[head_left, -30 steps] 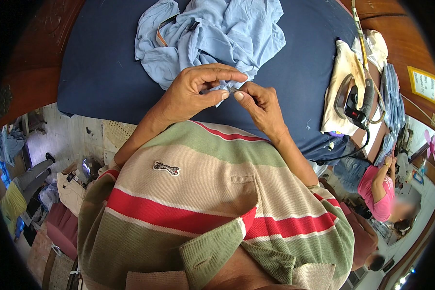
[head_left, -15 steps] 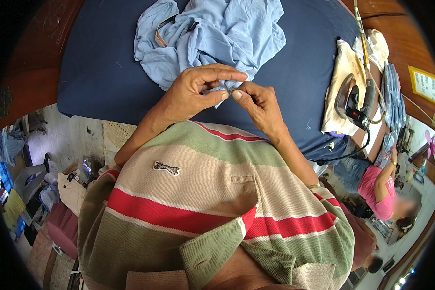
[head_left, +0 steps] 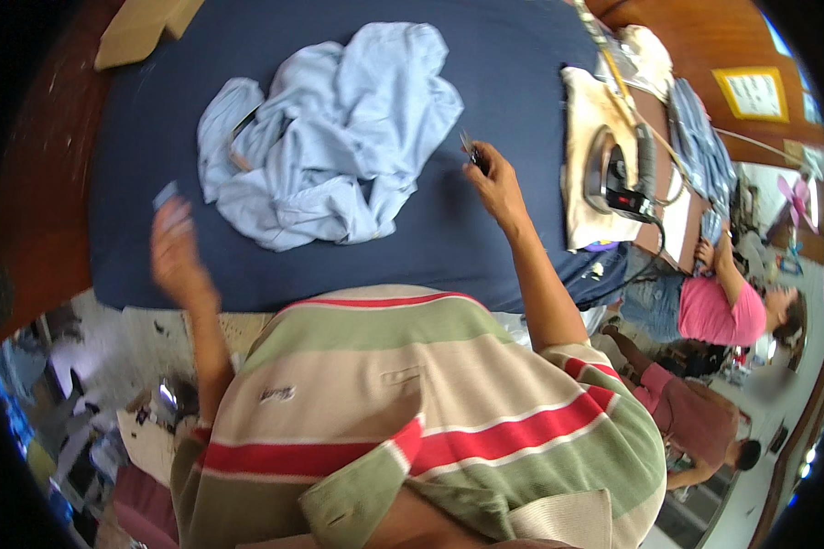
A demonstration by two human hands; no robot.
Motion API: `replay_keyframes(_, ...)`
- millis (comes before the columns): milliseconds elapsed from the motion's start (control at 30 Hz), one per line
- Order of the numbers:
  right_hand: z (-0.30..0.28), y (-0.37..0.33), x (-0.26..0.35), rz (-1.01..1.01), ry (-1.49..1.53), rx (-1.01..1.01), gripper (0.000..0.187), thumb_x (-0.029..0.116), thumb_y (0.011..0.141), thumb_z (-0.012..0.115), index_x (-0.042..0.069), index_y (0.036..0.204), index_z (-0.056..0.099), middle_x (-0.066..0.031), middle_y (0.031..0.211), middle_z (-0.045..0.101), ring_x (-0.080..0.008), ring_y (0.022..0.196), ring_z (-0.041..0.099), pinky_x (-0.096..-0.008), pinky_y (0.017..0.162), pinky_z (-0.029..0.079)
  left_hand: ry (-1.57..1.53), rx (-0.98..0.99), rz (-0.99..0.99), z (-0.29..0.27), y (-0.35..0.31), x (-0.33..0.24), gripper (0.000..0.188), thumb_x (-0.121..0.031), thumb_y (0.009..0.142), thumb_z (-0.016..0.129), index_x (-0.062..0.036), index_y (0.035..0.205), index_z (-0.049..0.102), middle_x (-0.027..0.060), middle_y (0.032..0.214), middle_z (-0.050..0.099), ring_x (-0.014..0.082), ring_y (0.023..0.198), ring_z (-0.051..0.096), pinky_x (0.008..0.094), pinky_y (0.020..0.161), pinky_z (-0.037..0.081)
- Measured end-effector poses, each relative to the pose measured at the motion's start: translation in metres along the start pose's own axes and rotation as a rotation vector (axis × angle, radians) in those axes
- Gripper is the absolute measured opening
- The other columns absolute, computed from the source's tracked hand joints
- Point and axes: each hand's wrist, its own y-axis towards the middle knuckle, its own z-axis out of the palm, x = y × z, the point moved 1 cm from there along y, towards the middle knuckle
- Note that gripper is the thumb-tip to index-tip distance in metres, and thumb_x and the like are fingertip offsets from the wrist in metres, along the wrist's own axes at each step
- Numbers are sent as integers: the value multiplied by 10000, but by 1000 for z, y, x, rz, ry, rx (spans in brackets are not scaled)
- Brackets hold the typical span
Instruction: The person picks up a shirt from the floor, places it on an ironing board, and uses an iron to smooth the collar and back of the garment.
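Note:
A crumpled light blue shirt (head_left: 330, 146) lies on the dark blue padded table (head_left: 513, 82). My left hand (head_left: 176, 256) is blurred, raised over the table's near left part, and pinches a small pale scrap (head_left: 166, 195). My right hand (head_left: 493, 178) hovers to the right of the shirt with its fingers closed on a small dark tool (head_left: 471, 151). Neither hand touches the shirt.
An iron (head_left: 613, 169) rests on a stained cream pad (head_left: 588, 110) at the table's right end, its cord trailing off. Folded blue cloth (head_left: 700, 137) lies beyond it. A person in pink (head_left: 719, 311) and another person (head_left: 696, 421) sit at the right. Cardboard (head_left: 137, 32) lies far left.
My hands were together at the shirt's near edge. They have parted: the left swung out to the left, the right moved to the right of the shirt. The view shifted.

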Motion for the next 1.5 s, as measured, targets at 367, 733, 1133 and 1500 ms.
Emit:
replay_keyframes(367,-150,179,-62,-289,-791,-456,600,296,760,645,91,1264,391,-169,1024,600,-340,929,578,-388,762,471,988,-741,-460,-254,-88,147,392,-154,835,539,56,1128,387,182,1133,447,288,1007,473,379,827,401)
replay_keyframes(733,55,61,80,-544,-28,502,247,189,810,606,31,999,593,-87,1072,577,-211,935,547,-313,812,415,1053,453,252,37,0,17,387,-262,758,598,-134,1110,499,82,1243,477,258,1240,350,485,954,268)
replay_keyframes(1133,-92,88,209,-1110,85,247,186,58,796,558,42,979,534,-27,900,534,-166,753,540,-261,687,431,86,-277,587,-30,158,-102,169,-97,831,540,-11,963,481,37,863,508,109,782,466,252,727,399)
replay_keyframes(1500,-128,71,232,-759,-623,-387,374,216,751,627,103,1097,545,-133,887,581,-272,792,583,-376,643,455,707,-197,808,-77,160,-185,217,-108,802,546,-103,1015,507,80,918,604,282,847,593,370,722,450)
